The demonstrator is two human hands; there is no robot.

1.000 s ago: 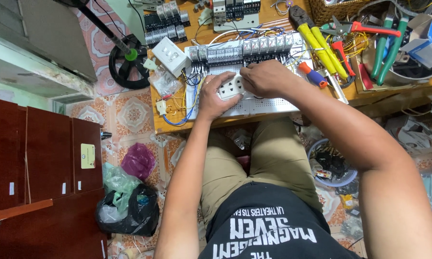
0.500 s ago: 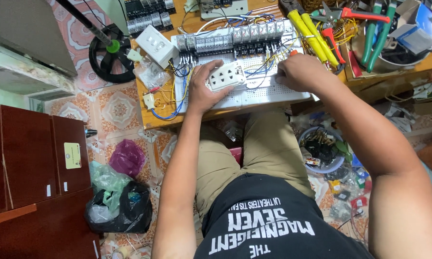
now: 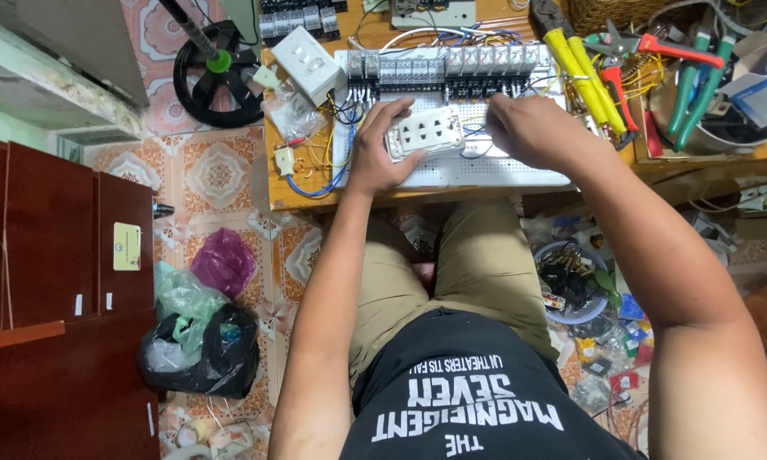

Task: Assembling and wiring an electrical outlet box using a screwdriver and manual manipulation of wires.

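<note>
Head view, looking down over my knees: my left hand (image 3: 382, 152) is clamped on the white rectangular plastic socket block with three outlet faces (image 3: 424, 134), thumb at its near edge and fingers curled over its left end, holding it flat on the white perforated mounting panel (image 3: 452, 173) that lies along the near edge of the wooden workbench (image 3: 274, 181). My right hand (image 3: 533, 129) rests just beside the socket block to its right, fingers bent down onto the panel among thin wires; whether they pinch anything I cannot tell. Along the panel's far edge runs a row of grey relay modules (image 3: 452, 64) with blue and white wiring. Near the bench's far left corner sits a white switch box (image 3: 308, 61). Toward the right end lie yellow-handled pliers (image 3: 581, 70) and red-handled cutters (image 3: 675, 48). On the tiled floor at left stand a black fan base (image 3: 217, 72) and a black plastic bag (image 3: 204, 353).
</note>
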